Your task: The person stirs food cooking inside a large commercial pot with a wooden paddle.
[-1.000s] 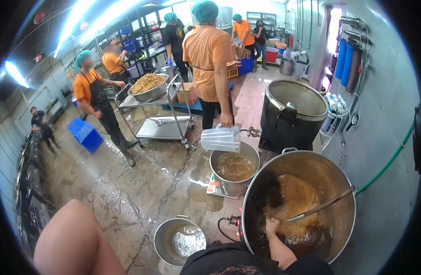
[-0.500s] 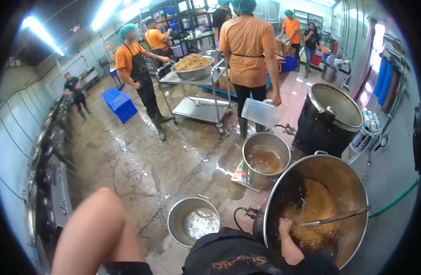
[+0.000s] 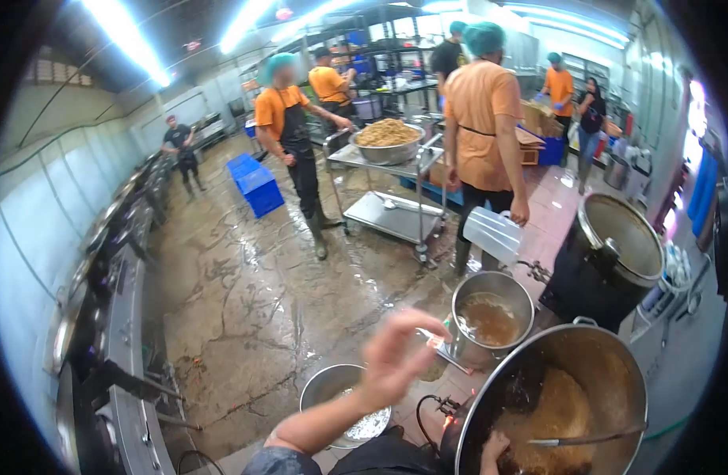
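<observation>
The large pot [image 3: 617,368] is standing on your right, containing the brown mixture [image 3: 566,404], with a long rod [image 3: 598,438] slanting across it. Your left hand [image 3: 396,360] is hovering outside the rim, fingers loosely curled around nothing, wisely keeping clear. Your right hand [image 3: 496,445] is reaching in beside the rod's tip, its grip impossible to tell, and working steadily with space from the metal is helping.
</observation>
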Demonstrator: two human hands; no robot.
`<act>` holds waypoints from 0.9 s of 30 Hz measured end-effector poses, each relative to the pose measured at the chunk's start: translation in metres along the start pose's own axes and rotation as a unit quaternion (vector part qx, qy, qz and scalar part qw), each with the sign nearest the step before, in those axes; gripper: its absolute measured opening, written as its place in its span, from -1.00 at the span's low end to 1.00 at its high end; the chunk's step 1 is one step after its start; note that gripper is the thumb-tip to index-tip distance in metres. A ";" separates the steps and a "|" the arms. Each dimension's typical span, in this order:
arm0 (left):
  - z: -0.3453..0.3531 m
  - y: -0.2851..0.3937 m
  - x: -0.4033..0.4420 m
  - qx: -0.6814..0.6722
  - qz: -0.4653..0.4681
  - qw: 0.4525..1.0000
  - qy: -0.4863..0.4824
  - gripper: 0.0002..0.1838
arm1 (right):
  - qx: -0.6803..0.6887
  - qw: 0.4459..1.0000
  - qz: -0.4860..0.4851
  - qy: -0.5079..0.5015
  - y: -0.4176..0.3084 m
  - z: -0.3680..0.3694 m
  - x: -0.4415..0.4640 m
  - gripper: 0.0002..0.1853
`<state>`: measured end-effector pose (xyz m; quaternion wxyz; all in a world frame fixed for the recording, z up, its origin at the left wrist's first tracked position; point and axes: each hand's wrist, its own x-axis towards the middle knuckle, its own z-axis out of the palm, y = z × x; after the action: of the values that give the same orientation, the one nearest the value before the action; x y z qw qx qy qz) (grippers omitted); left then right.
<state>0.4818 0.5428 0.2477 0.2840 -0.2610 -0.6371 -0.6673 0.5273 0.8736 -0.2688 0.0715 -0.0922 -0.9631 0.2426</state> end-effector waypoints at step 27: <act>-0.138 -0.002 -0.251 -0.153 -0.571 0.807 -0.007 -0.67 | 0.154 0.966 0.134 0.162 0.145 0.000 0.028 -0.66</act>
<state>0.6584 0.4170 0.0609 -0.1966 0.1050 -0.5629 -0.7959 0.5209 1.0054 -0.3358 0.2063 -0.2463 -0.8688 0.3767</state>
